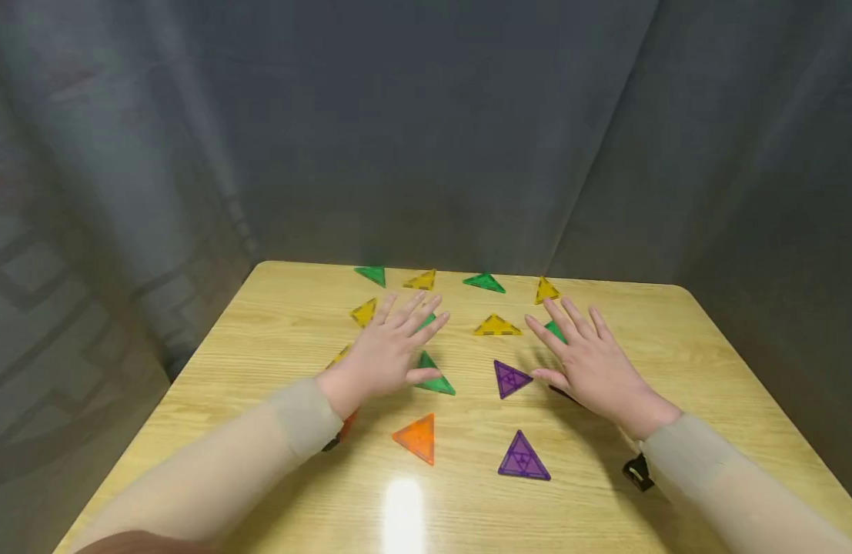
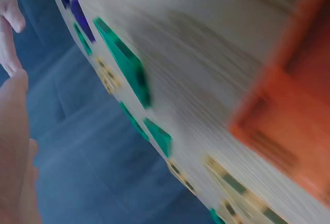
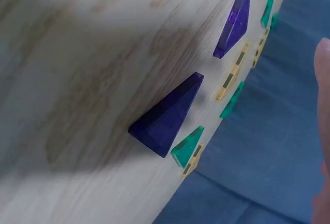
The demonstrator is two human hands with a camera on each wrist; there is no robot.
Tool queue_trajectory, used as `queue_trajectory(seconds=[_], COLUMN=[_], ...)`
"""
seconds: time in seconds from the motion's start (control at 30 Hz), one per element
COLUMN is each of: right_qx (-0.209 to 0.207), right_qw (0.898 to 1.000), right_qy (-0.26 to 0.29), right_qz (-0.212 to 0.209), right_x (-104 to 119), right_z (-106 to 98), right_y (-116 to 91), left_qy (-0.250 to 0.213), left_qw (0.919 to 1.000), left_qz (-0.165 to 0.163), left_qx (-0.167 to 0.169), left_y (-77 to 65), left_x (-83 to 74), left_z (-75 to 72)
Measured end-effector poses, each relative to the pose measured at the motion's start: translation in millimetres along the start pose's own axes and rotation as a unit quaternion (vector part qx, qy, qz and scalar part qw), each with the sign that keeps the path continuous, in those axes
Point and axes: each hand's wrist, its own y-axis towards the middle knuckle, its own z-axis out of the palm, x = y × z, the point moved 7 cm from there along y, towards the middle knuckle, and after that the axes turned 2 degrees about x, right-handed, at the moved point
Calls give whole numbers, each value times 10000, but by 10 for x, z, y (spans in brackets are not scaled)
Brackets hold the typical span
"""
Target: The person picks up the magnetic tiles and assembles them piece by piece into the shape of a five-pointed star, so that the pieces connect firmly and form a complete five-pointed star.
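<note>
Triangular translucent magnetic tiles lie flat in loose rows on a wooden table. In the head view my left hand [image 1: 384, 350], palm down with fingers spread, hovers over the left rows. It partly hides a green tile [image 1: 436, 377] and a yellow tile [image 1: 362, 312]. An orange tile [image 2: 289, 131] looms close in the left wrist view. My right hand [image 1: 595, 369] hangs spread over the right side, overlapping a green tile [image 1: 554, 331]. Beside its thumb lies a purple tile [image 1: 511, 378]. Below the right wrist camera is a dark purple tile [image 3: 167, 116]. Neither hand holds anything.
Nearer me are an orange tile [image 1: 419, 440] and a purple tile [image 1: 523, 458]. Along the far edge sit green and yellow tiles, among them a green one [image 1: 484, 282]. Dark grey curtains [image 1: 426, 154] hang behind and beside the table [image 1: 259, 362].
</note>
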Motion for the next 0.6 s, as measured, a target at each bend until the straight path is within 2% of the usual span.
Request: queue_trajectory(seconds=[0.17,0.27,0.4,0.6], right_qx=[498,807,1046,1297], right_qw=[9962,9913,9881,9825], right_qy=[579,850,1023,1285], right_qz=[427,592,479,367], right_x=[14,39,85,110], right_z=[6,8,6,72], right_y=[-119,-219,-332,-484], left_qy=[-392,-623,-666,-488], left_qw=[9986,9964,9907,9747], left_qz=[346,524,790,1224], left_qx=[-13,231,880,1807], left_y=[93,144,217,355], left_x=[-249,-409,-622,-856], left_z=[-35,-30,35,142])
